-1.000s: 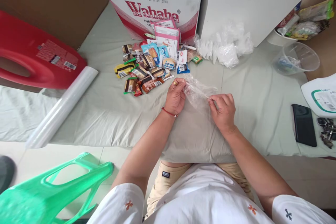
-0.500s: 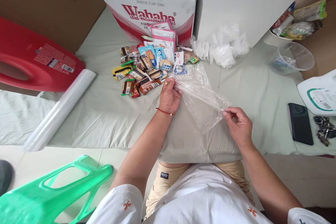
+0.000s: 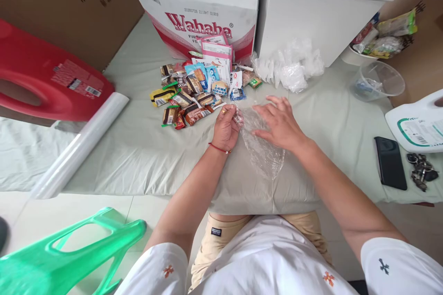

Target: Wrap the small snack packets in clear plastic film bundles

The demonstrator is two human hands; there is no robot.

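My left hand (image 3: pixel 225 130) is closed on the gathered end of a clear plastic bag (image 3: pixel 266 154), which hangs crumpled over the cloth to the right. My right hand (image 3: pixel 279 122) is spread over the upper part of the bag, its fingers apart and holding nothing. Just beyond my left hand lies a pile of wrapped snacks (image 3: pixel 194 85), with several pink-edged packets (image 3: pixel 217 50) at its back. A heap of crumpled clear plastic bags (image 3: pixel 292 67) lies to the right of the pile.
A Wahaha carton (image 3: pixel 197 18) stands behind the snacks. To the left are a red jug (image 3: pixel 51 73) and a clear plastic roll (image 3: pixel 79 147); a green stool (image 3: pixel 86 244) is below. At right are a clear tub (image 3: pixel 379 82), white bottle (image 3: pixel 418 124), phone (image 3: pixel 391 162) and keys (image 3: pixel 422 170).
My right hand has let go of the bag's far corner and moved up and left, fingers spreading. The bag has dropped into a looser, crumpled shape. My left hand still grips it.
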